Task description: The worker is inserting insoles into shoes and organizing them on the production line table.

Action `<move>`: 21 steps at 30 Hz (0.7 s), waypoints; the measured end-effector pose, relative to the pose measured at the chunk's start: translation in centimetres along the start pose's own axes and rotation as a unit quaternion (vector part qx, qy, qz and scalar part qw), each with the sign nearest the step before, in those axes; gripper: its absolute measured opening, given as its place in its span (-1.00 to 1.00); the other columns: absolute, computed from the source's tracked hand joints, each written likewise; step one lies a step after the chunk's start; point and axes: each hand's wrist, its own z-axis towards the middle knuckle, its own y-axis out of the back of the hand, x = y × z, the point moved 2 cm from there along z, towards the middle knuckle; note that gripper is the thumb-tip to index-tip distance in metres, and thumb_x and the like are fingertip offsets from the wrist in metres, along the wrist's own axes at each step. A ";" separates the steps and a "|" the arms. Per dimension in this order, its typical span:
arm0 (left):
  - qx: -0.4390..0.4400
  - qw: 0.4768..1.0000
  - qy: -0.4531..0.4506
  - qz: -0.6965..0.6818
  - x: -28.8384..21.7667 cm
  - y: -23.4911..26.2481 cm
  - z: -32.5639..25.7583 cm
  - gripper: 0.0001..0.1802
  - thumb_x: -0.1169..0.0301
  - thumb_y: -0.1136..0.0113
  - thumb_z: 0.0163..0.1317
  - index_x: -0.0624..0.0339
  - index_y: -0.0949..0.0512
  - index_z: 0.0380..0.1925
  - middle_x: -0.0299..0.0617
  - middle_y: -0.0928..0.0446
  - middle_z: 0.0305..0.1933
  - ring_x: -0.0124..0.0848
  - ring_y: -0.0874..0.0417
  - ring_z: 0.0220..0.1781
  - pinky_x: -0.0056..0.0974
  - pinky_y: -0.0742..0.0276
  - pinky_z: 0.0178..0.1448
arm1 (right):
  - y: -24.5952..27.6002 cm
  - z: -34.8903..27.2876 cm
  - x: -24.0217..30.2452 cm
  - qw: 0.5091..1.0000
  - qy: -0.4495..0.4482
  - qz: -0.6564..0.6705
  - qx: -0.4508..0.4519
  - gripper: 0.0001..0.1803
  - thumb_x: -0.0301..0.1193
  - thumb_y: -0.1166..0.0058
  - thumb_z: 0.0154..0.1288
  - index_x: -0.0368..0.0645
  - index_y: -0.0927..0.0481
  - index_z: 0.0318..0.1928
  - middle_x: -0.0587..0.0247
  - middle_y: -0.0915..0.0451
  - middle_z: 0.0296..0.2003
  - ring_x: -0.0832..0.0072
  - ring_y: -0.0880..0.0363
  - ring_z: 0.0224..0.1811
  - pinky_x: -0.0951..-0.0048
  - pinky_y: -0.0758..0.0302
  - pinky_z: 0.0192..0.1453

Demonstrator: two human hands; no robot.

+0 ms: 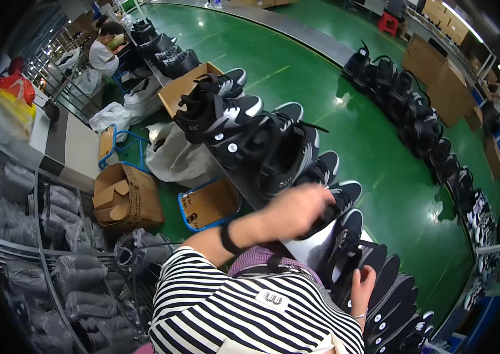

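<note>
- While the left grip curls, blurred, a black, white-edged lace-up sneaker sits just right of it.
- The right grip, below, is half-curled; I cannot tell whether either grasps anything.
- Handling the sneaker seems underway; next calls for steadiness.

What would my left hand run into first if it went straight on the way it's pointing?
Your left hand would most likely meet the black shoe with the pale toe edge, just ahead to the right. Blur and overlap hide whether they already touch.
</note>
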 end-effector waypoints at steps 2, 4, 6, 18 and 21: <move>-0.155 0.983 0.091 0.038 4.1 7.1 1.2 -0.81 0.54 0.12 0.08 0.30 -0.43 -0.30 -0.13 -0.42 -0.43 -0.41 -0.46 -0.51 -0.37 -0.40 -0.42 | -1.7 0.2 -3.6 0.997 -0.034 0.042 0.060 -0.58 -0.38 -0.02 0.10 -0.33 -0.28 -0.05 0.14 -0.42 -0.26 0.45 -0.40 -0.24 0.46 -0.35 -0.11; -0.347 0.916 0.110 0.168 9.9 14.0 1.9 -0.84 0.53 0.19 0.11 0.29 -0.43 -0.48 -0.04 -0.47 -0.38 -0.16 -0.48 -0.42 -0.23 -0.41 -0.30 | -3.0 -0.2 -6.2 0.993 -0.075 0.071 0.065 -0.56 -0.41 -0.02 0.09 -0.35 -0.27 -0.04 0.14 -0.44 -0.28 0.45 -0.42 -0.27 0.47 -0.37 -0.15; -0.438 0.837 0.195 0.263 13.7 20.5 1.0 -0.79 0.45 0.18 0.15 0.20 -0.46 -0.30 -0.05 -0.50 -0.39 -0.16 -0.51 -0.36 -0.17 -0.41 -0.27 | -3.7 -0.4 -6.7 0.998 -0.050 0.042 0.009 -0.57 -0.44 -0.01 0.07 -0.37 -0.28 -0.06 0.11 -0.47 -0.31 0.43 -0.45 -0.31 0.48 -0.38 -0.22; -0.332 0.924 0.127 0.140 16.4 17.4 3.2 -0.62 0.37 0.06 0.20 0.35 -0.29 -0.02 0.01 -0.37 -0.04 -0.24 -0.40 -0.01 -0.23 -0.32 0.04 | -2.8 -1.0 -3.2 0.995 0.046 -0.071 -0.051 -0.66 -0.31 0.07 0.09 -0.29 -0.43 -0.18 -0.06 -0.46 -0.25 0.11 -0.40 -0.14 0.27 -0.34 -0.04; -0.112 0.975 0.110 -0.159 4.7 7.9 3.1 -0.77 0.46 0.08 0.20 0.33 -0.38 -0.17 -0.10 -0.45 -0.19 -0.42 -0.46 -0.16 -0.37 -0.37 -0.05 | 2.0 -1.5 -2.8 0.981 -0.064 -0.070 -0.167 -0.75 -0.40 0.10 0.09 -0.27 -0.43 -0.23 -0.02 -0.47 -0.28 0.12 -0.40 -0.17 0.26 -0.34 -0.07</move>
